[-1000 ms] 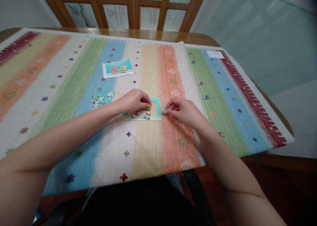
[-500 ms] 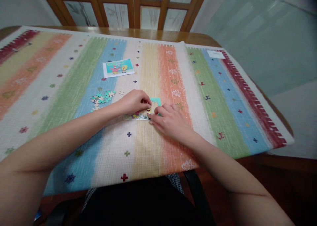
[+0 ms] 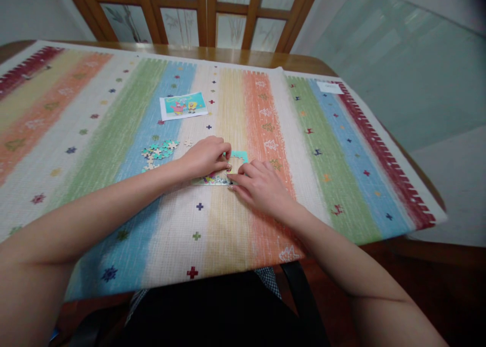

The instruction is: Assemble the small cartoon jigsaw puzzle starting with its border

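Observation:
A partly assembled jigsaw puzzle point(image 3: 215, 179) lies flat on the striped cloth, with a turquoise strip along its far edge and coloured pieces along its near edge. My left hand point(image 3: 208, 156) is over its left part, thumb and fingers pinched on a small puzzle piece point(image 3: 229, 168), mostly hidden by the fingertips. From the right, my right hand point(image 3: 262, 186) grips the puzzle's near edge, thumb at the front and index finger on top. Loose puzzle pieces point(image 3: 159, 151) in turquoise and pale backs are heaped left of my left hand.
A printed picture card point(image 3: 184, 106) with a pink and a yellow cartoon figure lies beyond the loose pieces. One pale piece point(image 3: 188, 143) sits apart from the heap. A white paper slip point(image 3: 329, 87) is at the far right of the striped tablecloth point(image 3: 228, 235).
My left fingertips have dropped slightly closer to the puzzle, the small piece still between them. My right hand stays at the near edge. The view has shifted a little.

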`<state>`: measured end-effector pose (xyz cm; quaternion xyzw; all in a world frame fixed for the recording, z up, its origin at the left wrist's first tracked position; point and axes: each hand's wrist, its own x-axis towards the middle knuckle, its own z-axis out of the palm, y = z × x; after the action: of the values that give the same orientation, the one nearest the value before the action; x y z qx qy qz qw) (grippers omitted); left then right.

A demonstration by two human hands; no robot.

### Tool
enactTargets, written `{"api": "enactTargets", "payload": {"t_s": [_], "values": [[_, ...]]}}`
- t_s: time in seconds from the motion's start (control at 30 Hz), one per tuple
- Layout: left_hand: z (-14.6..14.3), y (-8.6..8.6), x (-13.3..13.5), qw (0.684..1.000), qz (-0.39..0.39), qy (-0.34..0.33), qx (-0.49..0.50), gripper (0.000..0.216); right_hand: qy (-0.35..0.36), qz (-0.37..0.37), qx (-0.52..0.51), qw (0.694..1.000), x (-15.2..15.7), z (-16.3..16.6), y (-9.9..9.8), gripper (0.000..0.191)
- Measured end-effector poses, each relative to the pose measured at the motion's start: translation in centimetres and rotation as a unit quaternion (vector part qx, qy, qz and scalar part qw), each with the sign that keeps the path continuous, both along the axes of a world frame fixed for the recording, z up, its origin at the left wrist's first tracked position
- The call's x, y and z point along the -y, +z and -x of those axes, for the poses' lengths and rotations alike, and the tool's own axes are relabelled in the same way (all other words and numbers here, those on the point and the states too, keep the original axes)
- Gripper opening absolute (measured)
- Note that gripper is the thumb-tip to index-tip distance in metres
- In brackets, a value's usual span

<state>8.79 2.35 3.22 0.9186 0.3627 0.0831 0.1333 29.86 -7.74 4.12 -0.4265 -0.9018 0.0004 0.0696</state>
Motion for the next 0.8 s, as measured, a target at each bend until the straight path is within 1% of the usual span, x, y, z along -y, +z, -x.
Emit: {"api": "enactTargets", "payload": {"t_s": [0.1, 0.2, 0.27, 0.33, 0.4, 0.47, 0.53, 0.6, 0.67, 0.8], "values": [[0.1, 0.0, 0.2, 0.999, -0.025, -0.010, -0.019, 0.019, -0.015, -0.017, 0.001, 1.000, -0.2, 0.0, -0.3, 0.032], [0.1, -0.2, -0.1, 0.999, -0.035, -0.014, -0.022, 0.020, -0.018, -0.035, 0.017, 0.999, -0.2, 0.3, -0.6, 0.031], [0.2, -0.1, -0.6, 0.999, -0.034, -0.022, -0.010, 0.022, -0.021, -0.044, 0.028, 0.998, -0.1, 0.6, -0.7, 0.030], [0.6, 0.5, -1.1, 0.999, -0.029, -0.019, 0.029, 0.020, -0.025, -0.046, 0.035, 0.998, -0.1, 0.9, -0.7, 0.028], [1.5, 1.7, -1.4, 0.994, -0.031, 0.023, 0.099, 0.015, -0.025, -0.041, 0.032, 0.998, -0.2, 1.0, -0.6, 0.027], [3.0, 3.4, -1.1, 0.980, -0.062, 0.091, 0.163, 0.014, -0.021, -0.032, 0.021, 0.999, -0.5, 0.9, -0.7, 0.026], [5.0, 4.9, -0.1, 0.967, -0.096, 0.142, 0.187, 0.016, -0.017, -0.023, 0.006, 1.000, -1.0, 0.6, -0.7, 0.025], [7.2, 5.7, 1.4, 0.964, -0.103, 0.158, 0.185, 0.017, -0.022, -0.019, -0.014, 0.999, -1.5, 0.3, -0.9, 0.023], [9.6, 5.6, 3.0, 0.962, -0.103, 0.189, 0.170, 0.018, -0.032, -0.018, -0.034, 0.999, -2.0, 0.1, -1.1, 0.023], [14.0, 4.1, 5.2, 0.949, -0.090, 0.267, 0.141, 0.022, -0.034, -0.034, -0.041, 0.998, -2.1, -0.1, -1.3, 0.027]]}}
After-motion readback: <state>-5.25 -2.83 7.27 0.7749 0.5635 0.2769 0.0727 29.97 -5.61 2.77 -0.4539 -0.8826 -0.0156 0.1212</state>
